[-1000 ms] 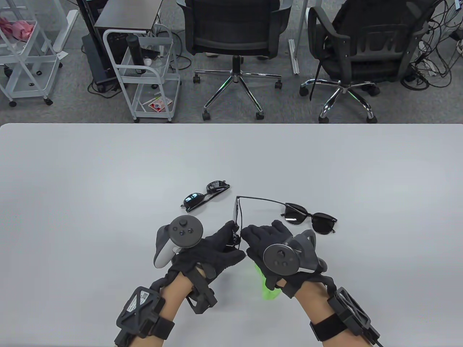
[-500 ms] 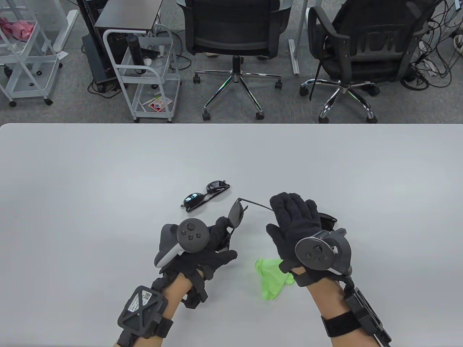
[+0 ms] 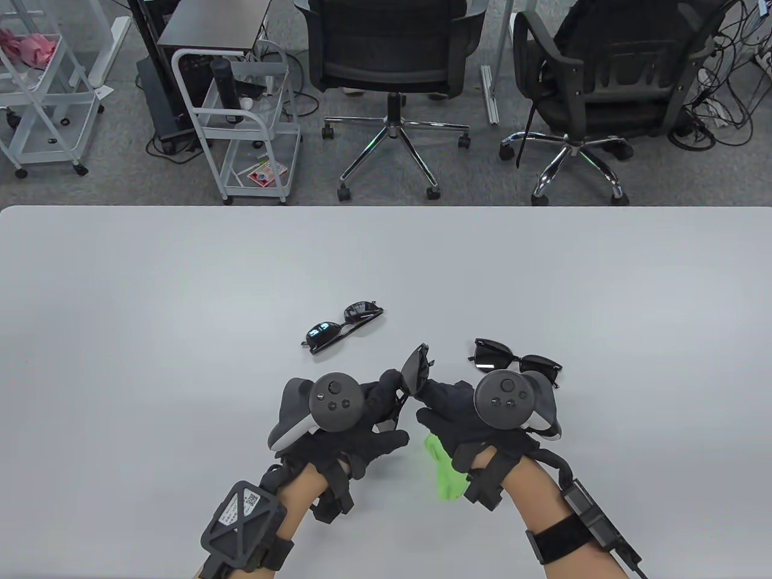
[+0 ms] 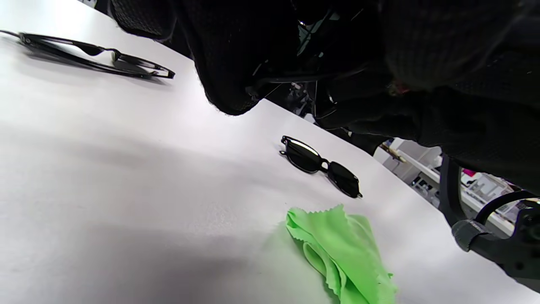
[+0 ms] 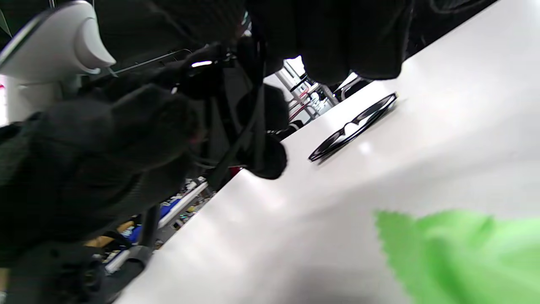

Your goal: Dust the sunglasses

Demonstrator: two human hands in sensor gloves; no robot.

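Note:
My left hand (image 3: 386,389) grips a thin-framed pair of sunglasses (image 3: 416,369) just above the table, one dark lens sticking up past its fingers. Right beside it, my right hand (image 3: 435,398) curls its fingertips onto the same frame from the right. The frame's thin arms show between the gloves in the right wrist view (image 5: 253,105). A crumpled green cloth (image 3: 446,476) lies on the table under my right wrist, touched by neither hand; it also shows as the cloth (image 4: 341,249) and the cloth (image 5: 464,257).
A wraparound pair of sunglasses (image 3: 342,329) lies ahead of my left hand. A square-lensed black pair (image 3: 515,362) lies ahead of my right hand and shows in the left wrist view (image 4: 320,166). Office chairs (image 3: 392,54) and a white cart (image 3: 241,120) stand beyond the table's far edge (image 3: 386,208).
My right hand came back from the far right to the held sunglasses. The long arm that stuck out to the right is now folded in, and the lens has tilted up.

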